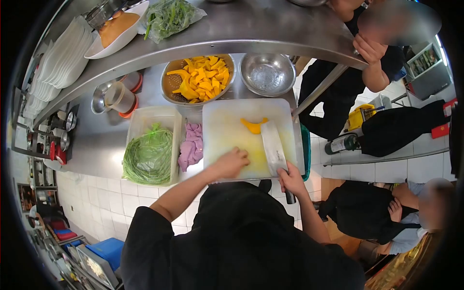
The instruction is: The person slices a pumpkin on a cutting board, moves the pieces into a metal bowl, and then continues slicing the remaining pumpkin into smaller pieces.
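My right hand is closed round the black handle of a cleaver. The broad blade lies over the white cutting board, its tip touching or just beside a curved orange slice that looks like pumpkin. My left hand is at the board's lower left, fingers loosely bent and apart, with nothing seen in them. Yellow stains mark the middle of the board. Behind it, a perforated metal colander holds many cut orange pieces.
An empty steel bowl stands beside the colander. Left of the board are a purple cloth and a plastic bin with bagged greens. A steel shelf overhangs the back, carrying plates. Two people are at the right.
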